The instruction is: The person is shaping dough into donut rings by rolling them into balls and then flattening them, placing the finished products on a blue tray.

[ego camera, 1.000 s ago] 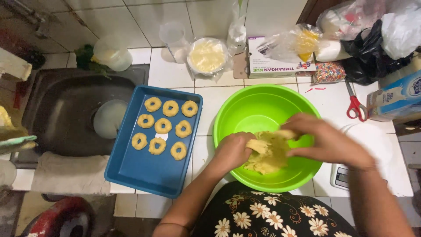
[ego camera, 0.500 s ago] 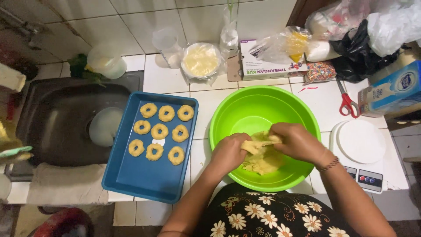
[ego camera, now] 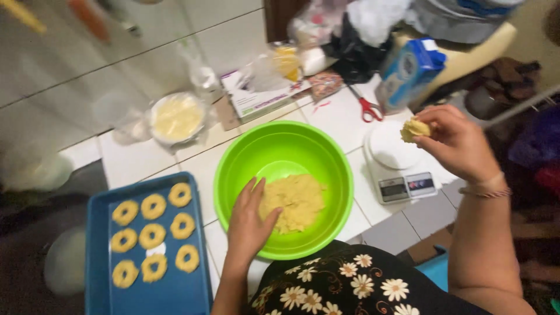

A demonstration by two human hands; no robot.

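Note:
A bright green bowl (ego camera: 326,153) stands on the white tiled counter and holds a mass of yellow dough (ego camera: 297,201). My left hand (ego camera: 248,224) rests flat inside the bowl, its fingers against the dough's left side. My right hand (ego camera: 458,143) is raised to the right of the bowl and pinches a small lump of dough (ego camera: 413,129) over the white plate of a kitchen scale (ego camera: 396,160). Left of the bowl, a blue tray (ego camera: 108,291) carries several ring-shaped dough pieces (ego camera: 153,234).
Behind the bowl lie a round tub of pale paste (ego camera: 176,118), a flat box (ego camera: 256,96), plastic bags (ego camera: 326,23), red-handled scissors (ego camera: 367,109) and a blue carton (ego camera: 408,73). A dark sink (ego camera: 35,245) is at the left.
My right hand has left the bowl with a lump of dough and moved right, above the scale. My left hand stays in the bowl on the dough. The view has swung to the right.

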